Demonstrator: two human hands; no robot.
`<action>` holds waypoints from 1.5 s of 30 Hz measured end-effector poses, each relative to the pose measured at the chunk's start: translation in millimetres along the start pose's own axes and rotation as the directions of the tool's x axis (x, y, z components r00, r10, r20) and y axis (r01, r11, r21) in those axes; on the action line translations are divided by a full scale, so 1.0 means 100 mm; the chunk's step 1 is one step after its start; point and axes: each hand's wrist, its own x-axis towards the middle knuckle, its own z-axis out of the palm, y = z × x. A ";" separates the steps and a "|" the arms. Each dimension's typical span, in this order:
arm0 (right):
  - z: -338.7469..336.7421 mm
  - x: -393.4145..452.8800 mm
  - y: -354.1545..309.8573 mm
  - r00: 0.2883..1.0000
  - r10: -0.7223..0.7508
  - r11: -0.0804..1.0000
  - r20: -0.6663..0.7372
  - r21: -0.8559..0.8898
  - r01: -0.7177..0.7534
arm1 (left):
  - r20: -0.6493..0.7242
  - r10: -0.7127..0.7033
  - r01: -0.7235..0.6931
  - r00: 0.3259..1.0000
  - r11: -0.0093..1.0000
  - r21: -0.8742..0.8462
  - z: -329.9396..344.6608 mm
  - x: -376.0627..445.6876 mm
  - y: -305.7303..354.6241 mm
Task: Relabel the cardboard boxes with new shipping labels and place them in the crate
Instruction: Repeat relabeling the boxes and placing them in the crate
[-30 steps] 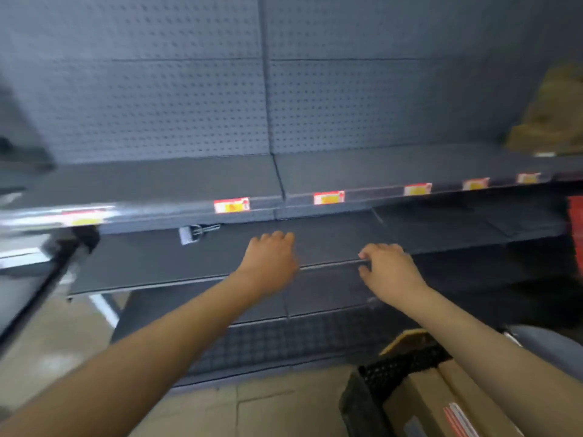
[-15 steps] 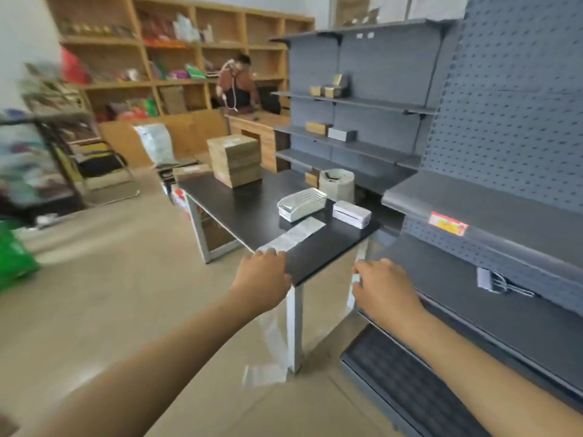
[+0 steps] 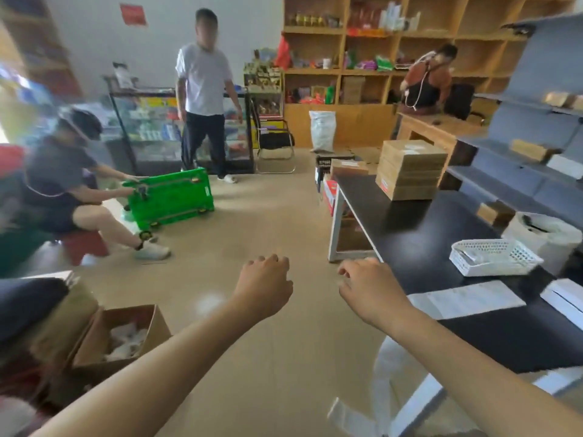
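Both your left hand [image 3: 265, 287] and right hand [image 3: 367, 290] hang loosely curled, holding nothing. You appear between boxes: the cardboard boxes [image 3: 410, 168] sit stacked at the worktop's [image 3: 410, 234] far edge; reach there next.

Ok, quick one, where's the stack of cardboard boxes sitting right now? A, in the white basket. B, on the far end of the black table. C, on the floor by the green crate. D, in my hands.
B: the stack of cardboard boxes stands on the far end of the black table, beyond the white basket; the left hand and right hand hold nothing.
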 end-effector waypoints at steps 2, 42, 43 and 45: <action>0.10 0.40 0.00 0.999 -0.042 0.999 0.003 0.021 0.042 | 0.015 -0.055 0.055 0.998 0.998 -0.003 -0.01 0.26 -0.19; 1.65 6.37 1.61 0.973 0.169 0.985 0.159 -0.048 -0.163 | 0.141 0.257 -0.260 0.956 0.965 0.008 0.42 7.08 -1.46; 1.66 6.49 1.74 0.972 0.174 0.984 0.158 -0.059 -0.167 | 0.134 0.272 -0.276 0.953 0.961 0.016 0.41 7.27 -1.37; 1.66 6.72 1.97 0.972 0.188 0.980 0.143 -0.087 -0.177 | 0.117 0.309 -0.314 0.944 0.949 0.023 0.42 7.61 -1.22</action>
